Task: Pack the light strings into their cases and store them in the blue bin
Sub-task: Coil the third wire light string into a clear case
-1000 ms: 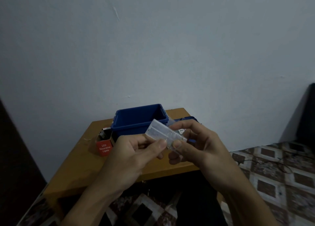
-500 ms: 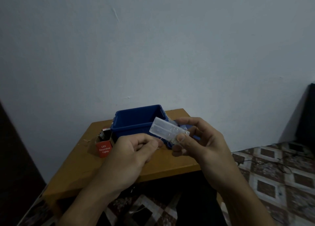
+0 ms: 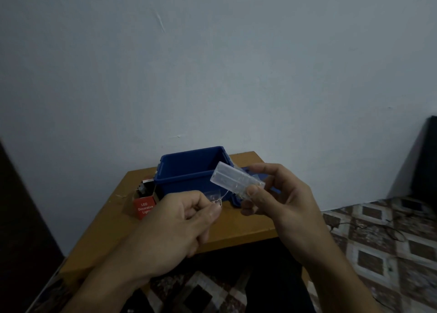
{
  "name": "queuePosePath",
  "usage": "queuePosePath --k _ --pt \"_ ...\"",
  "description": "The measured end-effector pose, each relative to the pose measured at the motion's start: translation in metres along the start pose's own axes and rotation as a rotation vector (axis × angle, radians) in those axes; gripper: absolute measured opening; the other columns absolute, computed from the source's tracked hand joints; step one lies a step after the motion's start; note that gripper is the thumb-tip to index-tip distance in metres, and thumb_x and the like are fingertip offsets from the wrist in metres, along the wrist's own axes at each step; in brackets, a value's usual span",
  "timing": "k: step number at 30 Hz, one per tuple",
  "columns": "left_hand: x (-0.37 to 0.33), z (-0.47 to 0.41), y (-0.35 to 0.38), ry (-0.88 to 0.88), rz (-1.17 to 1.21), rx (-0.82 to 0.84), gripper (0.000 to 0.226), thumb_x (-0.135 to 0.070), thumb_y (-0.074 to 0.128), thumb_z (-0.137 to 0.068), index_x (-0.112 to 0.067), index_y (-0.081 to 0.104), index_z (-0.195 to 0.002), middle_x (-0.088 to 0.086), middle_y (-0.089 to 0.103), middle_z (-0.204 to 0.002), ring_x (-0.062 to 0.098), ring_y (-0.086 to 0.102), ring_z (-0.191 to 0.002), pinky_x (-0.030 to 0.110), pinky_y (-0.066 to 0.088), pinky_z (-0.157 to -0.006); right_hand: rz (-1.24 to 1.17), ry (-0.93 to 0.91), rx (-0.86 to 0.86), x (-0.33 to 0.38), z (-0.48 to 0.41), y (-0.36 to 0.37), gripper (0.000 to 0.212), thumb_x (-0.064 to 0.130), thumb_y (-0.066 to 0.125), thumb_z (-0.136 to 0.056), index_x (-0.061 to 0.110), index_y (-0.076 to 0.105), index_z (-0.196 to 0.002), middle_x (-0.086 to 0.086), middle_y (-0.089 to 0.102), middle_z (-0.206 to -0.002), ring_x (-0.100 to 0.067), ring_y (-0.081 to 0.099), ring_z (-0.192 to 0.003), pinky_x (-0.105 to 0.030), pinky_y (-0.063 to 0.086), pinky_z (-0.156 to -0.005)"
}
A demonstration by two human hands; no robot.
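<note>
My right hand (image 3: 279,199) pinches one end of a clear plastic battery box (image 3: 233,179) of a light string, held tilted in the air in front of the blue bin (image 3: 186,171). A thin wire (image 3: 225,193) runs from the box down to my left hand (image 3: 182,220), which pinches the wire with a small tag between thumb and forefinger. An open red case (image 3: 144,206) printed "LED Decorative Lights" stands on the table left of the bin.
The small wooden table (image 3: 238,225) stands against a pale wall. A blue lid (image 3: 255,171) lies right of the bin, mostly behind my right hand. Patterned floor tiles (image 3: 378,241) with a loose black cable spread to the right.
My left hand let go of the battery box, dropped lower and left, and now draws the wire out from it. My right hand raised the box slightly to the right.
</note>
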State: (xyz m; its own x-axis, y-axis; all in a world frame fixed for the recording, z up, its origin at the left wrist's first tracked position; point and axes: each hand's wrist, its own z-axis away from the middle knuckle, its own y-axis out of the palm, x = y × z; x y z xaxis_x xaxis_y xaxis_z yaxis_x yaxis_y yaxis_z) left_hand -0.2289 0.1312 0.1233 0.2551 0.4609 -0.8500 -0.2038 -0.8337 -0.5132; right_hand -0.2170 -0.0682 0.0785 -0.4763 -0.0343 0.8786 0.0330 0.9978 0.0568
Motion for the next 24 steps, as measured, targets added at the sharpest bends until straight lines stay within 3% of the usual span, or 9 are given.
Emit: queuePosePath --k 3,8,10,14,20,24 --pt "-0.004 0.003 -0.004 0.013 -0.135 0.03 0.022 -0.045 0.059 -0.091 -0.026 0.072 -0.087 -0.008 0.063 -0.061 0.0 0.053 -0.051 0.016 0.04 -0.053 0.042 0.005 -0.011 0.0 0.0 -0.002 0.026 0.011 0.064 -0.094 0.021 0.063 -0.117 -0.022 0.058 -0.092 -0.021 0.074 -0.074 -0.026 0.059 -0.068" --pt "-0.018 0.003 -0.015 0.125 -0.349 0.0 0.016 -0.042 0.065 -0.089 -0.032 0.074 -0.081 -0.015 0.065 -0.068 0.0 0.059 -0.062 0.021 0.046 -0.057 0.147 0.006 0.004 -0.008 -0.001 -0.002 0.025 0.015 0.066 -0.094 0.021 0.062 -0.118 -0.002 0.065 -0.082 -0.022 0.073 -0.075 -0.043 0.061 -0.075" --pt "-0.026 0.0 -0.021 0.22 -0.453 -0.038 0.019 -0.045 0.063 -0.087 -0.03 0.072 -0.078 -0.016 0.067 -0.077 0.001 0.061 -0.072 0.02 0.047 -0.059 0.169 0.015 0.032 -0.008 -0.001 -0.001 0.021 0.014 0.067 -0.095 0.021 0.062 -0.114 0.004 0.066 -0.081 -0.021 0.072 -0.074 -0.044 0.061 -0.075" --pt "-0.041 -0.014 -0.032 0.419 -0.675 0.034 0.022 -0.05 0.055 -0.086 -0.032 0.066 -0.078 -0.014 0.062 -0.084 0.008 0.058 -0.077 0.025 0.042 -0.06 0.162 0.071 0.122 -0.003 0.001 -0.001 0.018 0.014 0.068 -0.094 0.02 0.063 -0.11 -0.002 0.07 -0.084 -0.021 0.072 -0.073 -0.039 0.061 -0.072" --pt "-0.046 -0.048 -0.041 0.427 -0.587 0.136 0.015 -0.035 0.063 -0.092 -0.027 0.068 -0.08 -0.009 0.067 -0.076 0.011 0.061 -0.07 0.034 0.052 -0.065 0.029 0.122 0.257 0.006 0.004 -0.003 0.017 0.016 0.07 -0.091 0.013 0.066 -0.107 -0.004 0.069 -0.086 -0.027 0.071 -0.076 -0.041 0.061 -0.074" --pt "-0.042 -0.061 -0.043 0.317 -0.34 0.317 0.013 -0.029 0.064 -0.09 -0.021 0.07 -0.081 -0.008 0.07 -0.078 0.01 0.064 -0.074 0.025 0.053 -0.068 -0.116 0.147 0.316 0.01 0.004 -0.008 0.023 0.019 0.074 -0.087 0.008 0.068 -0.106 -0.013 0.069 -0.093 -0.029 0.069 -0.076 -0.038 0.06 -0.071"
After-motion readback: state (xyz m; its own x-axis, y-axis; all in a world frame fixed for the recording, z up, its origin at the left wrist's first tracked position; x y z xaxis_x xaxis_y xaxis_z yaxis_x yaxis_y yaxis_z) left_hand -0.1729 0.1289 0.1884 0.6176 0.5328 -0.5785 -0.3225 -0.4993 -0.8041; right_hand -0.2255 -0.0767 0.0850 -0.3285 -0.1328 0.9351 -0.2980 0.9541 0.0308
